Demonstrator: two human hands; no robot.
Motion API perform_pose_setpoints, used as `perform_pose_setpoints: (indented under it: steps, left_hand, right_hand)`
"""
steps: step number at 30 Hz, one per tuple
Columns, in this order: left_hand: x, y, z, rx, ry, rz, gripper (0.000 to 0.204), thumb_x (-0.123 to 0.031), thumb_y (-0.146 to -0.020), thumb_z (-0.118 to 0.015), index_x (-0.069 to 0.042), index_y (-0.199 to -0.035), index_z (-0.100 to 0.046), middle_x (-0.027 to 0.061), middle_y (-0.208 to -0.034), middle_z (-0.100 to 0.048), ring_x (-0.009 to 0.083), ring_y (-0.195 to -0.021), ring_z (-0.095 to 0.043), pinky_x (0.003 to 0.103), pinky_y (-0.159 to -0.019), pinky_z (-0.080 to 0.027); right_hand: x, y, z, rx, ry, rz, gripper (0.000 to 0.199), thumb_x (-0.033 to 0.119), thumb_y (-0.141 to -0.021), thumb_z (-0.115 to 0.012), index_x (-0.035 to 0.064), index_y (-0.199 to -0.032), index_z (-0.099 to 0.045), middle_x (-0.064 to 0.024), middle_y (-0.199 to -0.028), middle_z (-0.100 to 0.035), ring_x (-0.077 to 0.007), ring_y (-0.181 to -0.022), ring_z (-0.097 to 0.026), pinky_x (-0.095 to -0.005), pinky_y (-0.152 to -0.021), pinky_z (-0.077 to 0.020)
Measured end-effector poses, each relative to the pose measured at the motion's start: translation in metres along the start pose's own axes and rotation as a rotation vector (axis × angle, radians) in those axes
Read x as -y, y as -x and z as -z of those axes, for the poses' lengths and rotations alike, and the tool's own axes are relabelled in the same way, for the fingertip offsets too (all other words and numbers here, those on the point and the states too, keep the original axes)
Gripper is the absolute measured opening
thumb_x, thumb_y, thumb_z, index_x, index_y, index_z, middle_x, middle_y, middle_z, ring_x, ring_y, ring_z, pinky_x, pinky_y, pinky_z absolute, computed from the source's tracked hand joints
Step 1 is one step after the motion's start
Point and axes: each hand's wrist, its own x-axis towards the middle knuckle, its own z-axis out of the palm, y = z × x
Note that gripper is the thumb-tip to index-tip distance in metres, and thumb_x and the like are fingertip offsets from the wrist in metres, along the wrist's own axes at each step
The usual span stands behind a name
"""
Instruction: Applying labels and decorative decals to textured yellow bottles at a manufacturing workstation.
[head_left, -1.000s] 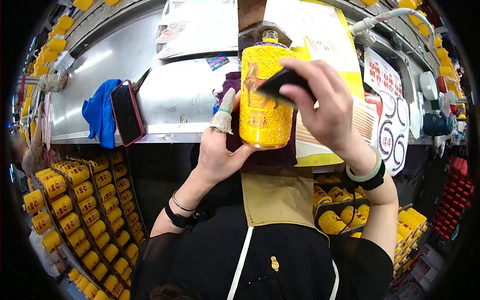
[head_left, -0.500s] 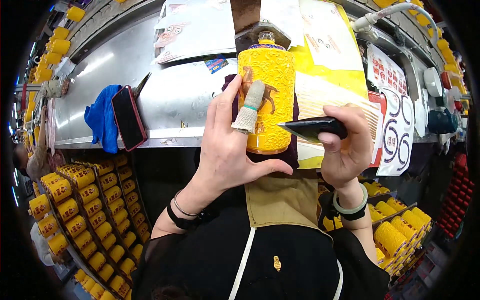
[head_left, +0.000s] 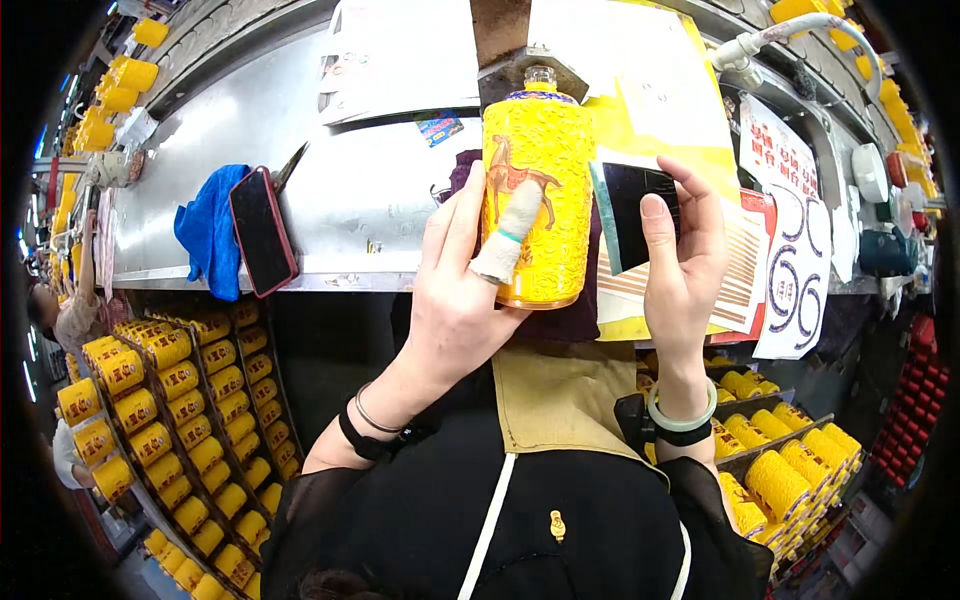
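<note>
A yellow embossed bottle (head_left: 562,255) lies in front of me, its clear neck pointing away, on a dark purple cloth (head_left: 590,310). A brown horse picture (head_left: 518,180) shows on its side. My left hand (head_left: 450,315) holds the bottle from the left. Its index finger, in a grey cloth finger sleeve (head_left: 510,240), presses on the front just below the horse; its thumb is tucked near the base, partly hidden. My right hand (head_left: 685,270) grips a flat black scraper (head_left: 628,215) with a pale greenish edge, close to the bottle's right side but apart from it.
A phone (head_left: 262,232) and blue cloth (head_left: 208,235) lie left on the metal bench (head_left: 340,190). White sheets (head_left: 405,60) lie beyond; striped decal sheets (head_left: 728,262) on yellow paper lie right. Racks of yellow bottles (head_left: 160,400) stand below on both sides.
My right hand has turned the scraper from nearly edge-on to showing its broad face. My left thumb has drawn in toward the bottle's base, and the sleeved finger sits slightly lower and tilts more rightward.
</note>
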Motion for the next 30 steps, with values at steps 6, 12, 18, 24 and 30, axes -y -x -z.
perform_pose_setpoints:
  steps: [6, 12, 18, 24, 30]
  left_hand:
    - [0.011, 0.014, -0.01, -0.084, 0.177, 0.125, 0.086, 0.0, -0.066, -0.09, 0.005, -0.143, -0.055, 0.0232, -0.142, -0.061, 0.0373, -0.123, -0.064, 0.041, -0.103, -0.053]
    - [0.005, 0.019, -0.004, -0.113, 0.227, 0.13, 0.086, 0.0, -0.065, -0.09, 0.007, -0.143, -0.053, 0.0215, -0.141, -0.061, 0.0358, -0.124, -0.061, 0.041, -0.104, -0.052]
    - [0.011, 0.022, -0.013, -0.163, 0.33, 0.135, 0.094, 0.001, -0.066, -0.09, 0.007, -0.149, -0.046, 0.0194, -0.139, -0.059, 0.0336, -0.122, -0.061, 0.04, -0.104, -0.051]
    - [0.019, 0.03, -0.023, -0.148, 0.392, 0.173, 0.091, -0.006, -0.072, -0.089, 0.007, -0.15, -0.045, 0.0211, -0.142, -0.059, 0.0355, -0.122, -0.061, 0.041, -0.105, -0.05]
    - [0.018, 0.033, -0.019, -0.1, 0.384, 0.178, 0.096, 0.0, -0.069, -0.088, 0.008, -0.151, -0.039, 0.0218, -0.148, -0.053, 0.0366, -0.134, -0.055, 0.043, -0.11, -0.047]
  right_hand:
    - [0.029, -0.029, -0.013, 0.324, 0.362, 0.492, 0.036, 0.001, -0.086, -0.073, 0.005, -0.122, -0.071, -0.0125, -0.091, -0.066, -0.0315, -0.082, -0.062, -0.0403, -0.077, -0.0502]
    - [0.029, -0.069, -0.008, 0.271, 0.71, 1.073, 0.032, 0.013, -0.079, -0.074, 0.0167, -0.11, -0.076, 0.0034, -0.098, -0.071, -0.0172, -0.086, -0.061, -0.0326, -0.079, -0.0466]
    - [0.02, -0.061, -0.007, 0.177, 0.535, 0.831, 0.033, 0.005, -0.079, -0.076, 0.0099, -0.111, -0.075, -0.0025, -0.098, -0.073, -0.0252, -0.085, -0.062, -0.0362, -0.079, -0.0485]
    - [0.02, 0.01, 0.009, 0.602, 0.423, 1.025, 0.037, 0.015, -0.072, -0.072, 0.0182, -0.108, -0.078, 0.007, -0.11, -0.073, -0.0122, -0.082, -0.056, -0.0306, -0.078, -0.0445]
    - [0.012, 0.014, 0.013, 0.254, 0.574, 0.865, 0.034, 0.015, -0.077, -0.073, 0.0162, -0.111, -0.079, 0.003, -0.11, -0.074, -0.0132, -0.081, -0.058, -0.0307, -0.077, -0.0407]
